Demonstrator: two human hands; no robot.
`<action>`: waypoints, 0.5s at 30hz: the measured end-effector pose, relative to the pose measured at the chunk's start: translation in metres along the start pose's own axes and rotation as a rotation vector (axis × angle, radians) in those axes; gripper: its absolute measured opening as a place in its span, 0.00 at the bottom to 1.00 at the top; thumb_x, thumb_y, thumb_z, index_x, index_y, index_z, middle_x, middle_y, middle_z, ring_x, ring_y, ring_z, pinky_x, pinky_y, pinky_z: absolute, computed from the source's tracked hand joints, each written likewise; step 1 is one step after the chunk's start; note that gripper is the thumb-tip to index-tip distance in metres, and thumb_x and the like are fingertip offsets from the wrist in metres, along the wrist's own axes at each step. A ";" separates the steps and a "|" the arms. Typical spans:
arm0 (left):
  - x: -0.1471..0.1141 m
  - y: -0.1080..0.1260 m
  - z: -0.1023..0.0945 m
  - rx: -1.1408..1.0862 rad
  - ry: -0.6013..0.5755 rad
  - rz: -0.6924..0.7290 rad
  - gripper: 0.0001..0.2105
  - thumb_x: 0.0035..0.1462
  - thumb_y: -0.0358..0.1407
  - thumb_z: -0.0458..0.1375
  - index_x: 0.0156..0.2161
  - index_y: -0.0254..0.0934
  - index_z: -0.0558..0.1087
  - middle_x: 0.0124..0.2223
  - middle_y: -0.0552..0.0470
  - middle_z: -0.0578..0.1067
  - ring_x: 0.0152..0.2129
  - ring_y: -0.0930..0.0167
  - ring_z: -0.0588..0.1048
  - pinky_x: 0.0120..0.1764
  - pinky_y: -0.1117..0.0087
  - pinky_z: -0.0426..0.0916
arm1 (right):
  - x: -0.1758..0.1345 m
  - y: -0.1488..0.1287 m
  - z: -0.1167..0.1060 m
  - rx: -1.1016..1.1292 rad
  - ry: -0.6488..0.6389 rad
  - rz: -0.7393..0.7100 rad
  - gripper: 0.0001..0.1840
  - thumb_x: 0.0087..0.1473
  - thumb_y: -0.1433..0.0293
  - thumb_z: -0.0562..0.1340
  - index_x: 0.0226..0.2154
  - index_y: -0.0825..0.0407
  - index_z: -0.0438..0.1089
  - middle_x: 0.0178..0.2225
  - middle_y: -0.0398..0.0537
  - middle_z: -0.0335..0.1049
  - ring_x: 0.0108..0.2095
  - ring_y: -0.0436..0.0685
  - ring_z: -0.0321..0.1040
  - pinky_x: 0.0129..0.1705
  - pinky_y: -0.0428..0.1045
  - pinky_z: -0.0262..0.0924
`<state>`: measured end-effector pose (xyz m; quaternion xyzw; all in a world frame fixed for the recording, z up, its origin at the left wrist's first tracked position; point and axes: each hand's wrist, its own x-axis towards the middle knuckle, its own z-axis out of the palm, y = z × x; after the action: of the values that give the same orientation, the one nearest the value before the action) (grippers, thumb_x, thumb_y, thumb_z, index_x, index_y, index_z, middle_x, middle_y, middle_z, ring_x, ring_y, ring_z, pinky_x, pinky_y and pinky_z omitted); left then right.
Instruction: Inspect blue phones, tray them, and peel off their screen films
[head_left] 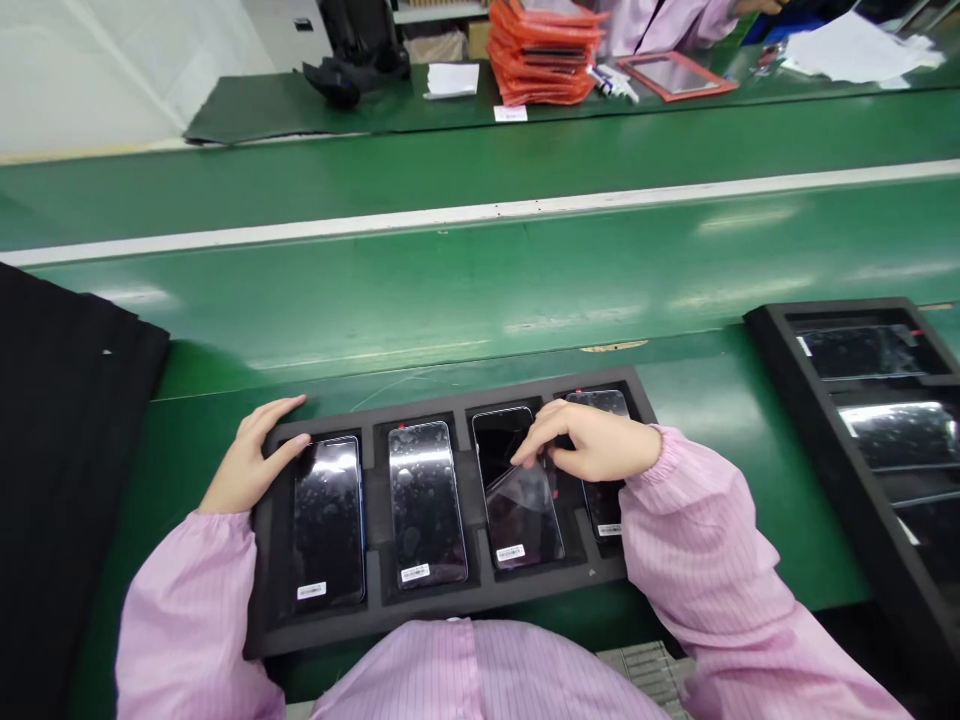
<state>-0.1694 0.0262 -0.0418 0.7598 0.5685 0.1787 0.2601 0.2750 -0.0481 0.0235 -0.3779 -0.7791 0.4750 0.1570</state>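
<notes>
A black foam tray (pixel 472 596) lies before me with several dark-screened phones in its slots. On the leftmost phone (pixel 328 525) and the second phone (pixel 427 505), bubbles show under the screen film. The third phone (pixel 501 432) has a clear protective film (pixel 525 492) lifted off its upper screen. My right hand (pixel 592 440) pinches that film and partly covers the rightmost phone (pixel 604 500). My left hand (pixel 251 460) lies at the tray's upper left corner, thumb and fingers apart, the thumb tip near the top of the leftmost phone.
Another black tray (pixel 825 420) with phones stands at the right. Black sheets or boards (pixel 67 450) are stacked on the left. Beyond the green ledge, orange pouches (pixel 544 55) are piled near markers (pixel 613 82), and a person in a pink sleeve (pixel 637 25) is there.
</notes>
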 end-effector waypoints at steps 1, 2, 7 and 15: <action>0.000 0.000 0.000 0.000 0.000 0.000 0.30 0.57 0.56 0.53 0.59 0.41 0.65 0.60 0.44 0.66 0.60 0.57 0.61 0.63 0.50 0.50 | -0.001 -0.001 -0.001 0.016 -0.001 0.007 0.31 0.42 0.86 0.53 0.45 0.51 0.76 0.36 0.41 0.77 0.38 0.52 0.71 0.46 0.49 0.63; 0.000 0.000 0.000 0.001 -0.001 0.001 0.30 0.57 0.56 0.53 0.59 0.41 0.65 0.60 0.45 0.66 0.60 0.57 0.61 0.63 0.50 0.50 | -0.002 -0.002 -0.002 0.034 -0.005 0.012 0.32 0.42 0.85 0.54 0.48 0.51 0.75 0.37 0.42 0.77 0.40 0.53 0.71 0.47 0.49 0.64; 0.000 0.001 0.002 0.001 0.000 -0.003 0.28 0.58 0.55 0.53 0.59 0.43 0.65 0.60 0.46 0.65 0.60 0.57 0.60 0.64 0.50 0.50 | -0.006 -0.011 0.000 0.114 -0.118 0.039 0.29 0.41 0.85 0.57 0.46 0.52 0.76 0.38 0.43 0.77 0.39 0.53 0.71 0.47 0.49 0.65; -0.005 -0.005 -0.010 -0.008 -0.115 -0.099 0.32 0.52 0.57 0.57 0.60 0.50 0.63 0.63 0.51 0.63 0.60 0.57 0.61 0.63 0.51 0.53 | -0.008 -0.010 -0.004 0.113 0.132 0.184 0.17 0.54 0.65 0.64 0.46 0.50 0.75 0.31 0.43 0.75 0.30 0.52 0.70 0.36 0.48 0.66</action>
<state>-0.1803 0.0248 -0.0366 0.7388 0.5886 0.1240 0.3040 0.2785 -0.0542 0.0350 -0.4689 -0.7009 0.5047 0.1848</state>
